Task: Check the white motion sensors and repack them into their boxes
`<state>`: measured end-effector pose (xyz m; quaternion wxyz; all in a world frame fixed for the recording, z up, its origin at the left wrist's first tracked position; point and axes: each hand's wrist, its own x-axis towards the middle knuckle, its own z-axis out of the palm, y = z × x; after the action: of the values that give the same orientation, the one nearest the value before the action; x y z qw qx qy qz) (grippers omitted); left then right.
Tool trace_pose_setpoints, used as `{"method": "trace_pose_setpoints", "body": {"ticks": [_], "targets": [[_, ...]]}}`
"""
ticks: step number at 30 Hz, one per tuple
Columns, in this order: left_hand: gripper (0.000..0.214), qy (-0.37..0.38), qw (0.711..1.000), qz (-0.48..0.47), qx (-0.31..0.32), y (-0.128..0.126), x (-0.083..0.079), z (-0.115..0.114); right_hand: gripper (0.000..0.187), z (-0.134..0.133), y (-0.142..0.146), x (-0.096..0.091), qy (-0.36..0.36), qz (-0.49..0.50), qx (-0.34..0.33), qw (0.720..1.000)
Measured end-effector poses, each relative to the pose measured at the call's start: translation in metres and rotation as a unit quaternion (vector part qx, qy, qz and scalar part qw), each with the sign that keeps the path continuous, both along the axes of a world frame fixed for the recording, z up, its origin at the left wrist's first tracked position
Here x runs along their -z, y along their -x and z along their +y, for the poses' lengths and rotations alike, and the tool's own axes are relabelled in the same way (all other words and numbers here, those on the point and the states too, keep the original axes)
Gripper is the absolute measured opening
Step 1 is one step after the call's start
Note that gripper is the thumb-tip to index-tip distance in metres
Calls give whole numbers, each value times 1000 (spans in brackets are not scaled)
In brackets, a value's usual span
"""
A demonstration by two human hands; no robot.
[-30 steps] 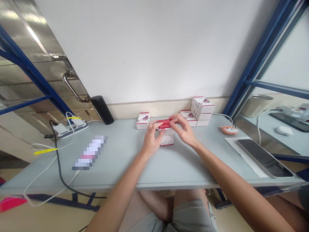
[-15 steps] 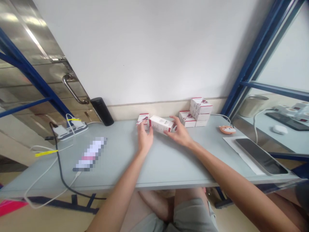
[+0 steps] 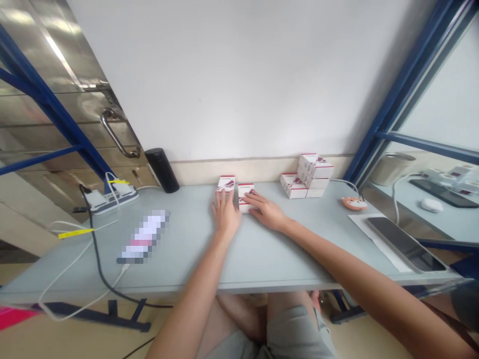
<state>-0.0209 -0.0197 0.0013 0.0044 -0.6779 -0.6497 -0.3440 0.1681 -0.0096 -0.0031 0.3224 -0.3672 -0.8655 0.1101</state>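
Two small white cartons with red edges and dark red print stand side by side near the wall, a narrow gap between them. My left hand [image 3: 227, 215] lies with fingers stretched over the near part of the left carton [image 3: 226, 182]. Across the right carton [image 3: 246, 189] rest the extended fingers of my right hand [image 3: 270, 212], reaching in from its right side. Neither hand is wrapped round a carton. The fingers hide part of each carton's front.
Several matching cartons [image 3: 315, 167] are stacked at the back right. A black cylinder [image 3: 162, 170], a power strip [image 3: 116, 198] with cables and a blurred phone [image 3: 144, 238] are on the left. At right lie an orange-and-white object [image 3: 354, 203] and a dark phone [image 3: 406, 243] on paper.
The carton held tilted between both hands now stands on the table, right of the other carton. My hands have loosened from it, and the left has moved onto the left carton.
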Motion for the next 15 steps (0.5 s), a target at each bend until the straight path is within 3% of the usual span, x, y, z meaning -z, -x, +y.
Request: {"method": "trace_pose_setpoints", "body": {"ticks": [9, 15], "targets": [[64, -4, 1000, 16, 6, 8, 7, 1, 58, 58, 35, 1, 9, -9, 14, 1000], [67, -2, 1000, 20, 14, 11, 9, 3, 60, 63, 33, 1, -6, -27, 33, 999]]}}
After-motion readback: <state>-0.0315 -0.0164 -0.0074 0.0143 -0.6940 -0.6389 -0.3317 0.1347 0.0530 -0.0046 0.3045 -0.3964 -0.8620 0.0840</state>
